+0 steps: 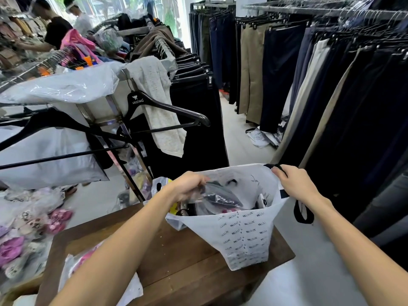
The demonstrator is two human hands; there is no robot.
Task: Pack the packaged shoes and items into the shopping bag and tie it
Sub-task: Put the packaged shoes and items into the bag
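A white shopping bag (245,235) printed with small black logos stands open on the far right part of a wooden table (176,261). My right hand (295,184) grips the bag's right rim by its black handle and holds the mouth open. My left hand (189,187) grips a clear plastic package with a dark item (218,195) at the bag's mouth, partly inside. More wrapped items lie in the bag. A second black handle loop (303,212) hangs outside on the right. Another clear package with something pink (88,259) lies on the table under my left forearm.
A pile of packaged pink and patterned shoes (28,226) sits on the floor at left. A clothes rack with black hangers (163,109) and plastic covers stands beyond the table. Hanging trousers (331,96) line the right side. Two people stand far back left.
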